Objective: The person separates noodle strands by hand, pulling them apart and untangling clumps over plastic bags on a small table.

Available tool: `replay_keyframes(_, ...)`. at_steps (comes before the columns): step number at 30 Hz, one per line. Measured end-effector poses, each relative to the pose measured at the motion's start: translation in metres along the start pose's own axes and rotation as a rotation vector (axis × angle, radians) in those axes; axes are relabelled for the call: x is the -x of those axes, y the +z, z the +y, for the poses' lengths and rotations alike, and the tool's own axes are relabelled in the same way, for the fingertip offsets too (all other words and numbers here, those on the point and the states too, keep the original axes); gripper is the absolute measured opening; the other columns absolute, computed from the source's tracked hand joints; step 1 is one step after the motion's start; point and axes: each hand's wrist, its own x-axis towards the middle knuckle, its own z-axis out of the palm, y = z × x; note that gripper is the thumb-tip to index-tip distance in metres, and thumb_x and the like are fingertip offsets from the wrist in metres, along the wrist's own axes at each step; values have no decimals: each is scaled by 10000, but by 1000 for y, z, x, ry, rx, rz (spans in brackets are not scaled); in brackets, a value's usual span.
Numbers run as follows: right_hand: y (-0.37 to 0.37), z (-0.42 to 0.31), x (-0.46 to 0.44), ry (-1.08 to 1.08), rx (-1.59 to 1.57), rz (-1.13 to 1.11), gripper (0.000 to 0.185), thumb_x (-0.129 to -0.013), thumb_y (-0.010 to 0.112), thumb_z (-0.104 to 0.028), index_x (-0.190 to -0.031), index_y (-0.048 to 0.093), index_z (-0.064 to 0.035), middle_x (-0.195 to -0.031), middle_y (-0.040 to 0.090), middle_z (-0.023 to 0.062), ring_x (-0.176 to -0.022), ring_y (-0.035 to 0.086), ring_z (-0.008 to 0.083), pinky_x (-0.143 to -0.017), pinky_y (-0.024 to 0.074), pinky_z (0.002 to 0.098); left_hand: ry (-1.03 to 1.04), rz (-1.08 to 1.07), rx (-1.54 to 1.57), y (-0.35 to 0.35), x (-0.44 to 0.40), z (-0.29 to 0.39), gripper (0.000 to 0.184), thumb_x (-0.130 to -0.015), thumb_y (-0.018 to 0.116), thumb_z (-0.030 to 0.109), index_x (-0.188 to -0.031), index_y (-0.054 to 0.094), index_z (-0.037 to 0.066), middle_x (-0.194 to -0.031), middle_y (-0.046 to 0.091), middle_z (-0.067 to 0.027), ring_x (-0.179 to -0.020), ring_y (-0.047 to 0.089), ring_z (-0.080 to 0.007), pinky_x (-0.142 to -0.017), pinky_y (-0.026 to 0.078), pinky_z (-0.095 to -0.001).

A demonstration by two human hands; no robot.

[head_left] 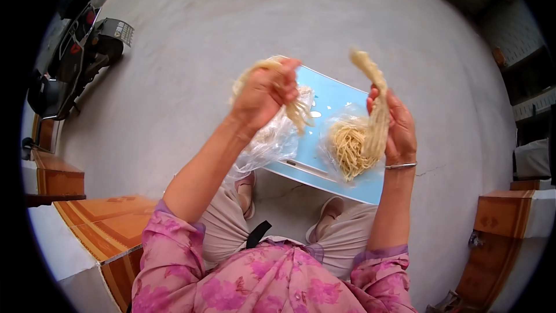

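My left hand (263, 95) is closed round a bundle of pale noodles, whose strands (299, 117) hang below the fingers, somewhat blurred. Under that hand lies a clear plastic bag (272, 142) with pale contents I cannot make out well. In my right hand (401, 127) is another long hank of noodles (376, 116), its upper end sticking up past the fingers. Just left of and below this hand, a pile of noodles (350, 145) rests in an opened clear plastic bag (327, 139). Both bags are on a small light blue table (336, 90).
A parked motorbike or scooter (75, 64) stands at the far left. Orange-brown tiled steps or ledges flank me, one at left (110, 226) and one at right (492, 243). Grey concrete floor (197, 29) surrounds the table. My feet are beneath its near edge.
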Motion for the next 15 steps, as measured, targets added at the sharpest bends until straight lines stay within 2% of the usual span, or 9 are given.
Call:
replay_keyframes(2, 21, 17, 3, 27, 101, 9, 291, -956, 517, -132, -1155, 520, 80, -1019, 614, 131, -928, 624, 196, -881, 539, 357, -96, -26, -78, 7, 1, -20, 153, -876, 658, 165, -928, 601, 33, -691, 495, 19, -591, 430, -75, -559, 369, -232)
replay_keyframes(7, 35, 43, 5, 38, 170, -41, 306, -957, 510, -110, -1214, 506, 56, -1062, 620, 135, -967, 618, 199, -868, 537, 366, -206, -62, -300, 16, 6, -40, 168, -821, 723, 153, -894, 627, 36, -764, 593, 2, -587, 456, -63, -511, 349, -214)
replay_keyframes(10, 35, 50, 6, 68, 184, -54, 303, -963, 499, -110, -1219, 508, 51, -1077, 618, 130, -972, 616, 196, -865, 529, 345, -161, 23, -449, 18, 7, -46, 188, -801, 741, 155, -902, 645, 29, -793, 629, -15, -608, 497, -63, -506, 354, -202)
replay_keyframes(11, 33, 54, 5, 76, 190, -82, 316, -958, 520, -129, -1221, 513, 44, -1077, 618, 122, -973, 614, 180, -844, 530, 315, -152, 17, -467, 16, 6, -48, 196, -789, 744, 137, -916, 653, 19, -788, 638, -15, -657, 554, -67, -504, 369, -204)
replay_keyframes(15, 39, 58, 9, 19, 388, -59, 344, -946, 552, -155, -1218, 514, 52, -1064, 620, 119, -945, 618, 160, -788, 550, 288, -140, 40, -515, 18, 8, -46, 148, -792, 694, 83, -910, 655, 2, -783, 636, -22, -669, 586, -72, -480, 365, -199)
